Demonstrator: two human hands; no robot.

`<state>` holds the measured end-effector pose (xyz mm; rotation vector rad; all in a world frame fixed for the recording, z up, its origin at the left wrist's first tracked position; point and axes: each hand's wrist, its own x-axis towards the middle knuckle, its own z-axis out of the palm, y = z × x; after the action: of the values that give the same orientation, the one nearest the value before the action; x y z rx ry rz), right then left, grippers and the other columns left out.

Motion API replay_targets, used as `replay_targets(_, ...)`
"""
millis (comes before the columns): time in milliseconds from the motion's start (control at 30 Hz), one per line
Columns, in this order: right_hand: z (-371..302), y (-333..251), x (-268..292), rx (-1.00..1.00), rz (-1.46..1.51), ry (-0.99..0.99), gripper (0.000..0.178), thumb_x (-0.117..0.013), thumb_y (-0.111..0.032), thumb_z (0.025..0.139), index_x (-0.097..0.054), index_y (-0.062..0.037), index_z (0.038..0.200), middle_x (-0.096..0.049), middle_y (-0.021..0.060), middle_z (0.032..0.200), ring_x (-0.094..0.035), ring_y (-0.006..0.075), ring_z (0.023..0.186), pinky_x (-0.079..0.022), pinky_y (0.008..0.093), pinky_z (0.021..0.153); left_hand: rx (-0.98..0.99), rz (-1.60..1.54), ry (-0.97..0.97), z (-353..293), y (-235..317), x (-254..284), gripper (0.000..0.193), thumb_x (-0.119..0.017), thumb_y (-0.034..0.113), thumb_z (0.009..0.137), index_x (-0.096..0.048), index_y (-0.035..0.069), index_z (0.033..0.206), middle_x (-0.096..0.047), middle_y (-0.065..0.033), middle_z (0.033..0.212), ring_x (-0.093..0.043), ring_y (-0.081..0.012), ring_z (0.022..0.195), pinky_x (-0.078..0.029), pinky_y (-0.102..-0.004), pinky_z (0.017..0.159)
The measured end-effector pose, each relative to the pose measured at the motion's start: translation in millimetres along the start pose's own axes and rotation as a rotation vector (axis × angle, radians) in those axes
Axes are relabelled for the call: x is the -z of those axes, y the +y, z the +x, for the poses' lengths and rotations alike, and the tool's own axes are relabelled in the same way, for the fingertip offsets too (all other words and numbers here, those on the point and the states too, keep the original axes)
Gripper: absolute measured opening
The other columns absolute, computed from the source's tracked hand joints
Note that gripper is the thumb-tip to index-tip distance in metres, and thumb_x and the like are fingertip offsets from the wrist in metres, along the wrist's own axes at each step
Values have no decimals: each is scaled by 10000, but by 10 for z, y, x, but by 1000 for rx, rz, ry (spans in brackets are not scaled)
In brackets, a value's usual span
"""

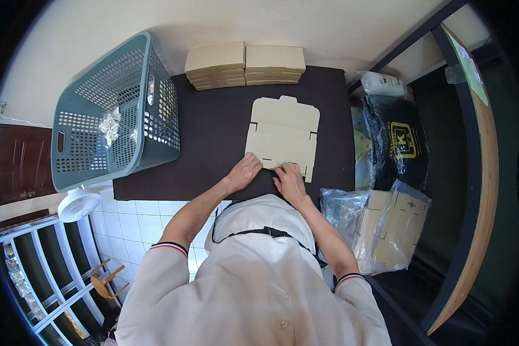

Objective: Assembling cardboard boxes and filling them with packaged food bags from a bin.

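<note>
A flat brown cardboard box blank (282,135) with slots and a tab at its far end lies on the dark table (213,138) in front of me. At its near left corner my left hand (245,172) has its fingers curled closed on the edge. My right hand (289,180) bends over the near edge further right, fingers closed on the cardboard there. The fingertips of both hands are partly hidden. Behind the blank, two stacks of folded cardboard boxes (215,63) stand side by side against the wall.
A grey-green plastic basket (161,132) with white bundled items inside stands at the left of the table. Plastic-wrapped cardboard blanks (395,230) lie at the right, below a black plastic package (395,141). A white fan (78,206) and wooden stool (105,281) are lower left.
</note>
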<state>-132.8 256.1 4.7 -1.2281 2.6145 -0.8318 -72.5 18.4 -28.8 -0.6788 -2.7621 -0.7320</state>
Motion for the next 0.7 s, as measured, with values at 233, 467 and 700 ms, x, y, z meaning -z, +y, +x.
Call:
replay_targets(233, 357, -30, -282, -262, 195, 87, 178, -861, -160, 816, -799, -5, 877, -726, 187, 860, -706, 383, 855, -540, 486, 790, 103, -126, -33, 129, -57, 88, 229, -693, 25, 842, -676, -4, 1068, -646, -155, 1014, -574, -348, 1060, -422, -461, 1027)
replay_targets(467, 437, -53, -294, -526, 244, 25, 208, -898, -178, 786, -790, -5, 830, -737, 227, 788, -737, 405, 775, -572, 475, 742, 321, -289, 7, 96, -103, 55, 179, -748, 72, 887, -734, 52, 1064, -657, -108, 1018, -562, -326, 1037, -388, -449, 976)
replay_targets(700, 558, 104, -210, -573, 179, -24, 300, -976, -238, 684, -774, -34, 773, -725, 204, 732, -739, 399, 743, -577, 476, 706, 457, -278, 164, 68, -60, -36, 71, -802, 119, 843, -752, 79, 876, -648, -92, 871, -575, -301, 968, -392, -445, 933)
